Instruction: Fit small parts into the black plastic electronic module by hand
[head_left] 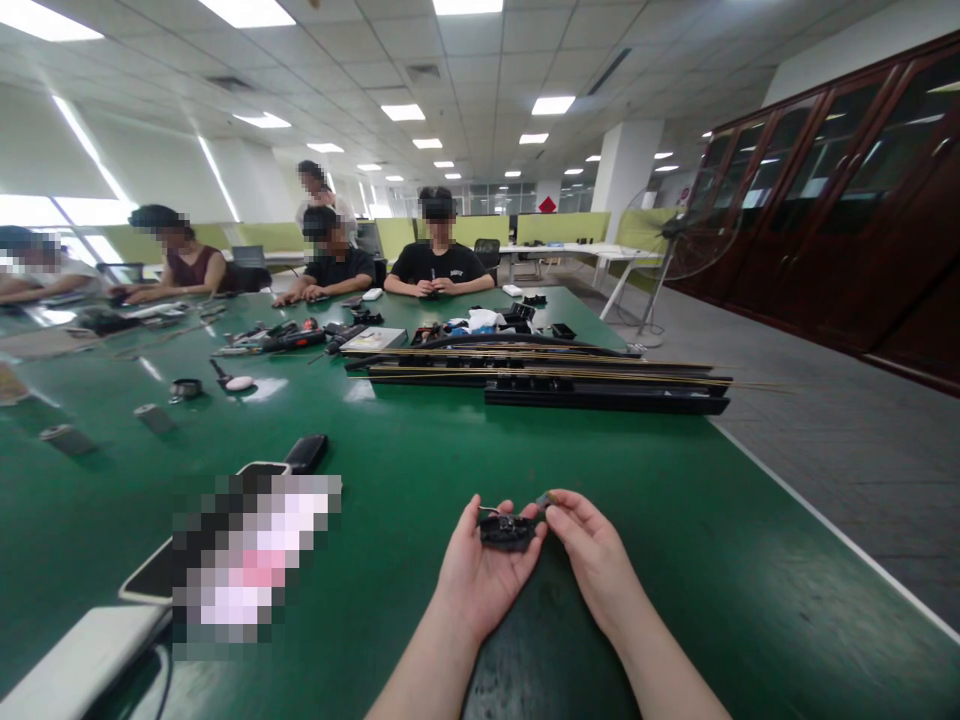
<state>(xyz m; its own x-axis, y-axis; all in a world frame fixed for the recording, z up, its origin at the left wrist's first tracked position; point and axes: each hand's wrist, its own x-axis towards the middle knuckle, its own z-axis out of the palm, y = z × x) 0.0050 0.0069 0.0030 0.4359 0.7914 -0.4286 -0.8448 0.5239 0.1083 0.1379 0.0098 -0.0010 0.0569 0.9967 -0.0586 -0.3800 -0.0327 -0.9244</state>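
My left hand (487,580) is palm up near the front of the green table (405,450), its fingers curled around a small black plastic housing (507,532). The housing's upper side shows some inner detail, too small to make out. Close beside it, my right hand (592,545) pinches a small flat greyish piece (546,500) between thumb and forefinger. A thin light strand, perhaps a wire, shows by my left fingertips. Whether it joins the two pieces I cannot tell.
Long black rails (607,398) with thin brass-coloured rods lie across the table ahead. To the left are a phone-like device (217,520), partly blurred, a black case (307,453), a silver box (82,660) and grey cylinders (155,418). Tools and several people are farther back.
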